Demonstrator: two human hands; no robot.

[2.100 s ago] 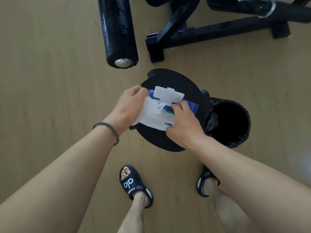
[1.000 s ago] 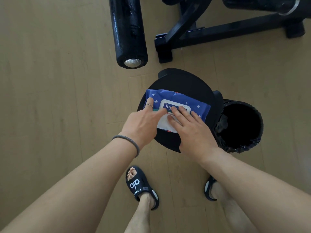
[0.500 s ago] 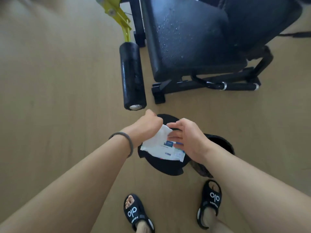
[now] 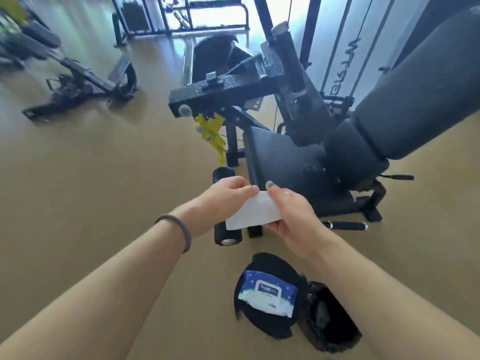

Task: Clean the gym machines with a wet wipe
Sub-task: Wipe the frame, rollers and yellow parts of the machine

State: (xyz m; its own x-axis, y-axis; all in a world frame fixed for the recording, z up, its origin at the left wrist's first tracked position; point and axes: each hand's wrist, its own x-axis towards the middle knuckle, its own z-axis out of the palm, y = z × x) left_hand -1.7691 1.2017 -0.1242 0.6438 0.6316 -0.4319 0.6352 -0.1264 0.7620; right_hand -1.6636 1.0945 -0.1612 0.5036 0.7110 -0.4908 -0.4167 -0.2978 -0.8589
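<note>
Both hands have lifted off the wipe pack (image 4: 267,292), which now lies shut on the black stool (image 4: 262,323) at lower centre; left hand (image 4: 223,197) and right hand (image 4: 291,216) pinch a white wet wipe (image 4: 253,213) together at mid-frame, before the gym machine (image 4: 298,157)

1. Left arm: bare, reaching forward from the lower left, a grey band round the wrist.
2. Left hand (image 4: 225,195): fingers curled, pinching the near-left edge of a white wipe (image 4: 253,214).
3. Right arm: bare, reaching forward from the lower right.
4. Right hand (image 4: 291,216): fingers curled round the wipe's right side, thumb on top.
</note>
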